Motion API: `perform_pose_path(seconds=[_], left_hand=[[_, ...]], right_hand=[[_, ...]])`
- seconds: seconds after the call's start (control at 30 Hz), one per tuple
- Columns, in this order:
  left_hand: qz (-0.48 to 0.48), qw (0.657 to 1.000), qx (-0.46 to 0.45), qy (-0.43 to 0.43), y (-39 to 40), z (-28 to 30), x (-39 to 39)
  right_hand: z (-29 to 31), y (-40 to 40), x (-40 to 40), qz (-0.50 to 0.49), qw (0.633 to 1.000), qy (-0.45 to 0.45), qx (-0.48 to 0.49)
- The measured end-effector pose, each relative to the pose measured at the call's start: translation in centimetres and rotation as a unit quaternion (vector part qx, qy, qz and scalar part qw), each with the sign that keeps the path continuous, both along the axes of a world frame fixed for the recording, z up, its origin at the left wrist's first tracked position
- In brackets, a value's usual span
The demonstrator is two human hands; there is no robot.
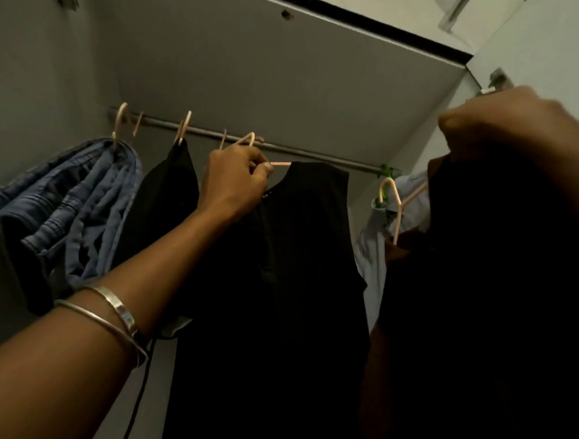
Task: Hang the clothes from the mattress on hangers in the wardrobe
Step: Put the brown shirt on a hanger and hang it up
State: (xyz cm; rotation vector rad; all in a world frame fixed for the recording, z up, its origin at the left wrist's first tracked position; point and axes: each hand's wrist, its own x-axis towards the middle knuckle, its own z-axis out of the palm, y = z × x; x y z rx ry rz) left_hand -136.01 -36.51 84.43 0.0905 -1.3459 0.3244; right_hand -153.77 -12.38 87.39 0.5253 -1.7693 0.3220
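Left hand pinches the pale hanger at the black top's neck — hook right at the rail, which runs left to right overhead. Right hand, nearer the camera, grips dark cloth.

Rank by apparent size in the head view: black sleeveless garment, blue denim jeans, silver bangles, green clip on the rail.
1. Black sleeveless garment
2. Blue denim jeans
3. Silver bangles, enlarged by nearness to the camera
4. Green clip on the metal rail
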Motion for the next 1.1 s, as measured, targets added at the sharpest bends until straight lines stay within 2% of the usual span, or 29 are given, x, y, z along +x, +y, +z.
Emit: perform_pose_path(seconds=[0.1, 0.23, 0.3, 0.53, 0.7, 0.8, 1.1], left_hand=[[-0.003, 1.0, 0.0, 0.012, -0.5, -0.1, -0.9], [-0.016, 1.0, -0.002, 0.013, -0.4, 0.4, -1.6], [-0.022, 1.0, -0.009, 0.015, 0.0, 0.6, -1.8], [0.004, 1.0, -0.024, 0.01, 0.5, 2.2, -1.9], [0.031, 0.999, 0.003, -0.012, 0.1, 4.4, -1.3], [0.031, 1.0, -0.002, -0.002, -0.3, 5.4, -1.2], [0.03, 0.999, -0.014, -0.004, -0.6, 10.9, -0.6]], right_hand=[[-1.1, -0.4, -0.5, 0.019, 1.0, 0.005, -0.016], [-1.4, -1.6, -0.7, -0.035, 0.995, 0.08, -0.037], [-1.1, -2.4, -0.8, -0.03, 0.995, 0.086, -0.044], [1.8, -5.4, -1.3, 0.005, 0.992, 0.112, -0.049], [4.3, -7.0, -2.8, -0.048, 0.983, 0.175, -0.017], [5.2, -7.3, -3.5, -0.062, 0.985, 0.159, -0.018], [11.2, -13.6, -1.4, 0.069, 0.992, 0.095, -0.038]])
